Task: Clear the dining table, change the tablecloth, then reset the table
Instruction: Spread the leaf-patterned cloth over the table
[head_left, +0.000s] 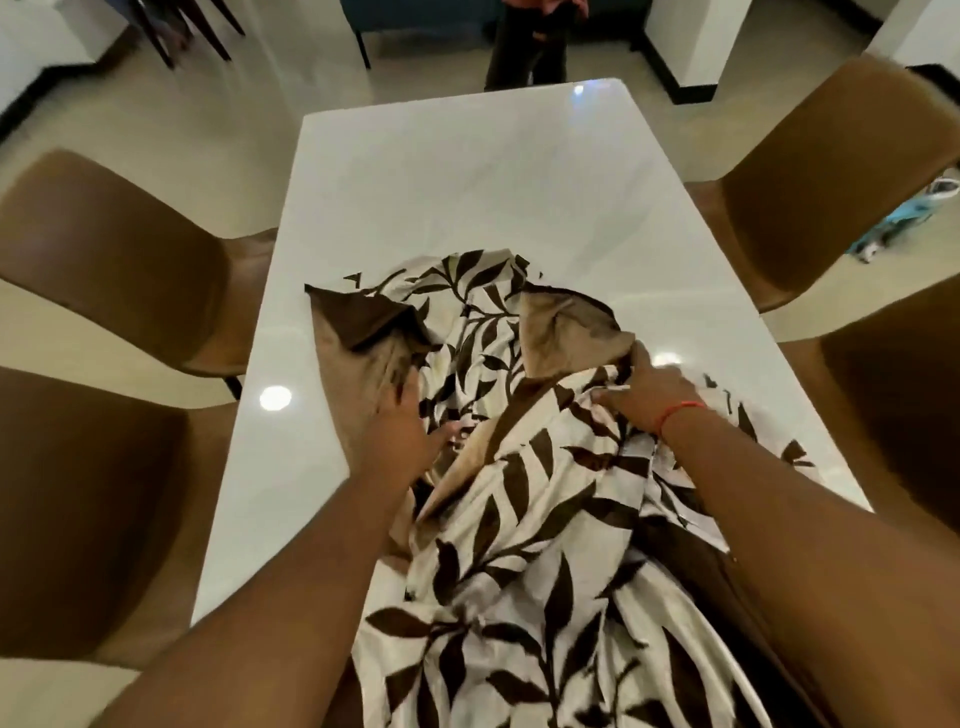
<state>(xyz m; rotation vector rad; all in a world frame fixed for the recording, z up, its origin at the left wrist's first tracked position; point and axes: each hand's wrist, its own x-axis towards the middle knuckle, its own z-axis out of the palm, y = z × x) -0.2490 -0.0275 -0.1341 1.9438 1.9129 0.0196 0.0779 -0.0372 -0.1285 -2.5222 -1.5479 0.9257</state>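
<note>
Gripping the bunched cloth (519, 467) at the table's (467, 182) near end, your left hand (400, 431) and right hand (649, 400) pinch folds, so the bare tabletop runs lengthwise straight ahead of both.

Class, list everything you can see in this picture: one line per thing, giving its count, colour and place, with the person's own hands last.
tablecloth: one, white with dark brown leaves, bunched on the table's near half
table: one, glossy white, centre
chairs: four, brown, two on each side
standing person: one, dark trousers, beyond the far end
left hand: on the tan underside of the cloth
right hand: red wrist thread, grips a fold
</note>
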